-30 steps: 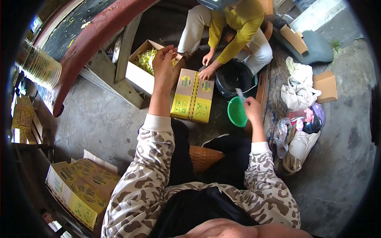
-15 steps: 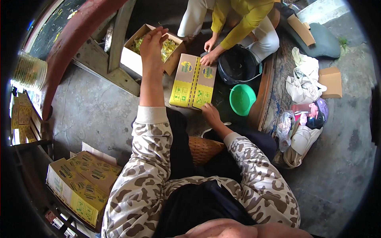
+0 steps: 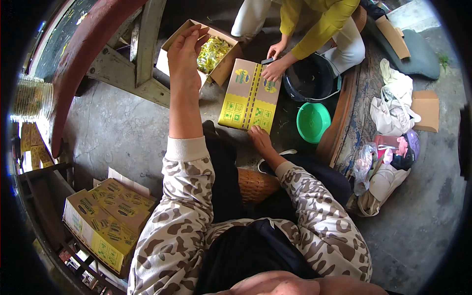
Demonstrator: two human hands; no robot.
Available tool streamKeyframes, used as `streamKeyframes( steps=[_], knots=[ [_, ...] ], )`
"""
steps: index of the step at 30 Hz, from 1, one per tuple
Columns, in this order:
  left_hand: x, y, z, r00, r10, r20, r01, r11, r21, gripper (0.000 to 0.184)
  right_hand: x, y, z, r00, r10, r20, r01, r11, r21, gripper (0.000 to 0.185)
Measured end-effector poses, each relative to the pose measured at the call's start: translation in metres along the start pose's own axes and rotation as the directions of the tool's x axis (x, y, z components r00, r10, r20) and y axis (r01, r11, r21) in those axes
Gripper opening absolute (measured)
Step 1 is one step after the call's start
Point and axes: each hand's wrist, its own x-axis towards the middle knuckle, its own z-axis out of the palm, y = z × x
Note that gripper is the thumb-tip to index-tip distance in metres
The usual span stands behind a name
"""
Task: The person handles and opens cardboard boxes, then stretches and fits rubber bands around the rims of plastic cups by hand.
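Note:
My left hand (image 3: 184,59) is raised in front of the open cardboard box (image 3: 227,73). Its fingers are loosely bent and slightly apart, and nothing shows in them. Yellow-green sachets (image 3: 214,53) fill that box. At the near edge of a closed, yellow-and-brown lemon-print carton (image 3: 241,101), my right hand (image 3: 260,141) grips the corner with its fingertips. The underside of this grip is hidden. A person in yellow sleeves has both hands at the carton's far end, one of them by a small dark object (image 3: 267,61).
A black bucket (image 3: 287,93) and a green basin (image 3: 313,123) stand right of the carton. Cloth bags (image 3: 388,115) lie farther right. Another lemon carton (image 3: 105,216) sits at lower left. A wooden frame (image 3: 125,81) stands left of the open box. A woven basket (image 3: 255,184) is between my legs.
The view has shifted, so most things appear farther right. My left hand stays raised, and my right hand keeps its place at the carton's near edge.

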Motion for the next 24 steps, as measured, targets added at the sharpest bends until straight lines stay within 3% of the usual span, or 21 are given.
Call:
streamKeyframes(
  steps=[16, 20, 24],
  knots=[
    [0.003, 0.009, -0.005, 0.998, -0.006, -0.065, 0.008, 0.999, 0.032, 0.022, -0.012, 0.011, -0.011, 0.992, 0.02, 0.126, 0.012, 0.968, -0.252, 0.006],
    [0.004, 0.012, -0.009, 0.996, -0.015, -0.086, 0.018, 0.999, 0.033, 0.021, -0.021, 0.016, -0.022, 0.995, 0.027, 0.096, -0.001, 0.966, -0.258, 0.004],
    [0.006, 0.011, -0.012, 0.997, -0.013, -0.078, 0.016, 0.999, 0.036, 0.021, -0.021, 0.014, -0.025, 0.998, 0.063, 0.025, -0.059, 0.989, -0.134, 0.003]
  ],
)
